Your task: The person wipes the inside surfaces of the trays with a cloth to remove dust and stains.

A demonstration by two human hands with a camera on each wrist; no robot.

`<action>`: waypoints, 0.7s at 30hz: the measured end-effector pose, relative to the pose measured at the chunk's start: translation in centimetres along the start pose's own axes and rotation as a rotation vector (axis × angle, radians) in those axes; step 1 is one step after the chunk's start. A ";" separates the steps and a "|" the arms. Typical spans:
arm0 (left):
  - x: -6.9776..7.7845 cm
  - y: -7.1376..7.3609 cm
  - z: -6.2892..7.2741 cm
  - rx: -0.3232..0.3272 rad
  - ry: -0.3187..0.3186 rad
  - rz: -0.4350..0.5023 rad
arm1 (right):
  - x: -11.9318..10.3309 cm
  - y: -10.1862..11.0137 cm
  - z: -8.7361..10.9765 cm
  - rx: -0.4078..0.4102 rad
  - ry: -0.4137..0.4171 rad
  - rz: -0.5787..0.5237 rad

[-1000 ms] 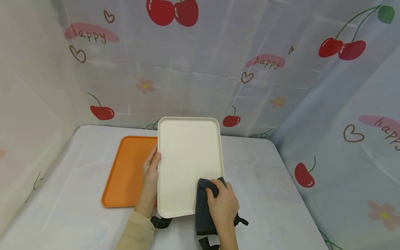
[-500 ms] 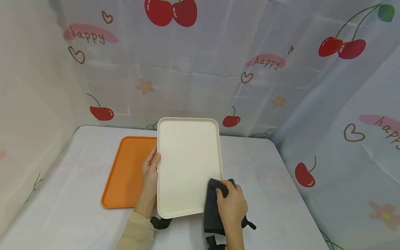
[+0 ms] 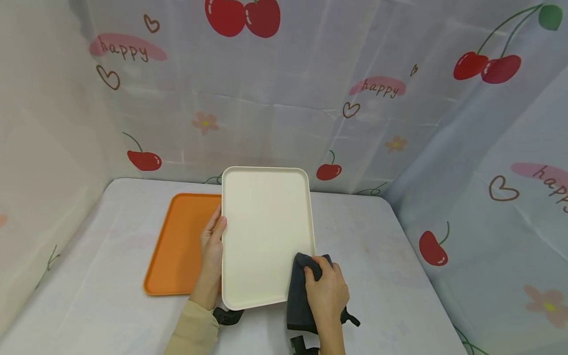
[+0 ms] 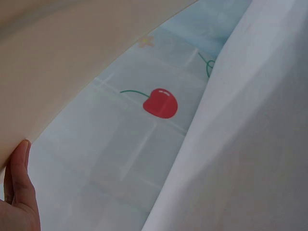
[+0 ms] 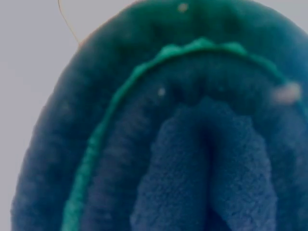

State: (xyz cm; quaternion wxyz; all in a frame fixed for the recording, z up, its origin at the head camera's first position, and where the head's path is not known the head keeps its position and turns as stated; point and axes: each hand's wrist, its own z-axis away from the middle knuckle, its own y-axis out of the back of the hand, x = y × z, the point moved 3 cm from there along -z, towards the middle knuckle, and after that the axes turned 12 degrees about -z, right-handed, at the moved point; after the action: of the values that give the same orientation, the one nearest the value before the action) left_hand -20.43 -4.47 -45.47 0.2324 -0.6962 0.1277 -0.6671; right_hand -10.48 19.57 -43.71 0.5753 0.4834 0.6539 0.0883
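A cream rectangular tray (image 3: 266, 231) is held up, tilted, over the white table. My left hand (image 3: 212, 251) grips its left edge, thumb at the rim and other fingers partly hidden behind. The left wrist view catches the tray's underside (image 4: 72, 57) and part of that hand (image 4: 21, 192). At the tray's lower right corner, my right hand (image 3: 328, 296) pinches a folded dark grey cloth (image 3: 299, 301), which overlaps the tray's edge and hangs below it. Folds of the cloth (image 5: 202, 168) fill most of the right wrist view, tinted blue-green and blurred.
An orange tray (image 3: 177, 251) lies flat on the white table (image 3: 377, 276), partly covered by the cream tray and left arm. Cherry-printed curtains (image 3: 275, 113) hang behind the table and at its sides.
The right hand and cloth have slid right along the tray's lower right corner, then slightly back left. The cream tray has shifted a little left, with the left hand still gripping it.
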 end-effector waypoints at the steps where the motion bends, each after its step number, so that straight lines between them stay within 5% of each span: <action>1: 0.0 0.0 0.0 0.003 -0.002 0.001 | 0.0 0.0 0.0 0.000 0.000 -0.001; 21: 0.0 0.0 0.0 -0.019 -0.027 0.004 | -1.9 -1.6 1.8 -0.035 0.103 -0.025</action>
State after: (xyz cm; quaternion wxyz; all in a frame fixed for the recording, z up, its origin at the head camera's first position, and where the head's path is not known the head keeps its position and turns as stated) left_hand -20.40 -4.44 -45.44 0.2289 -0.7071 0.1324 -0.6558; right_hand -10.04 16.55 -44.05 0.5502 0.4599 0.6870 0.1173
